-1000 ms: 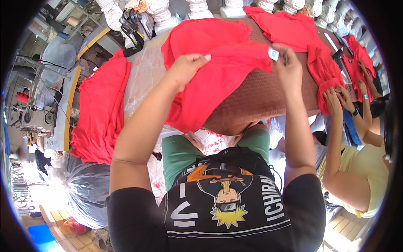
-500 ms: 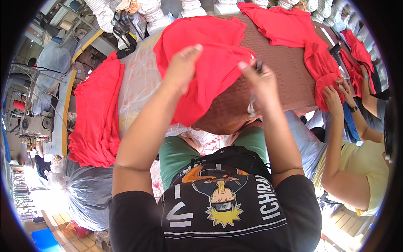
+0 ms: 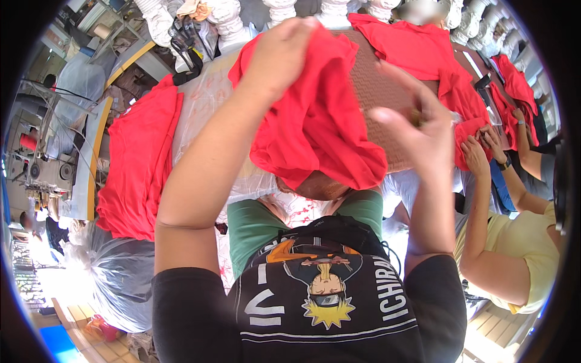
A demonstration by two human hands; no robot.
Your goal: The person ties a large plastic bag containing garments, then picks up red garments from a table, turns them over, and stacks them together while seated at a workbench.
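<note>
one red garment gripped in left hand, long axis far-to-near, near end angled right; right hand spread wide, contents too blurred to tell.

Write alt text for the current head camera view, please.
A person's left hand holds a red cloth over a brown table; the blurred right hand is apart from it. A red pile lies at left; co-workers handle red fabric at right.

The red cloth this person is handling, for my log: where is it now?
In the head view, the red cloth hangs from the left hand above centre, over the brown table cover, left of the open right hand.
</note>
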